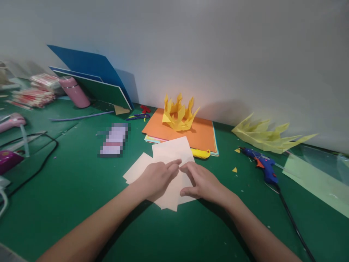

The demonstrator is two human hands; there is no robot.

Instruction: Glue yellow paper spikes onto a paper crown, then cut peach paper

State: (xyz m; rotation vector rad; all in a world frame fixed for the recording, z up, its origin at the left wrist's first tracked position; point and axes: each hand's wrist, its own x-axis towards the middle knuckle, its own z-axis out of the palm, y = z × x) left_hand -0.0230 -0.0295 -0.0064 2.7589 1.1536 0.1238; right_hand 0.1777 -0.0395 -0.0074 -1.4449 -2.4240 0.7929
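Several pale pinkish-white paper sheets [172, 148] lie fanned out and overlapping in front of me on the green tabletop. My left hand [159, 176] rests on them, index finger stretched to the right and the other fingers partly hidden beneath it. From the right, my right hand [203, 181] reaches over the same sheets, thumb and fingers spread apart, fingertips close to those of the left. Behind the sheets a yellow folded-paper crown [178, 118] stands on a stack of coloured paper topped by orange [201, 136]. A yellow cutter-like tool [201, 153] lies against that stack's front edge.
To the right lie a blue glue gun [265, 167] with a black cord, a pale yellow folded-paper piece [269, 134] and a light green sheet [313, 178]. Leftward are a blurred-out phone-like object [113, 140], a pink bottle [75, 92], blue and green boards [95, 85] and a black cable [50, 154].
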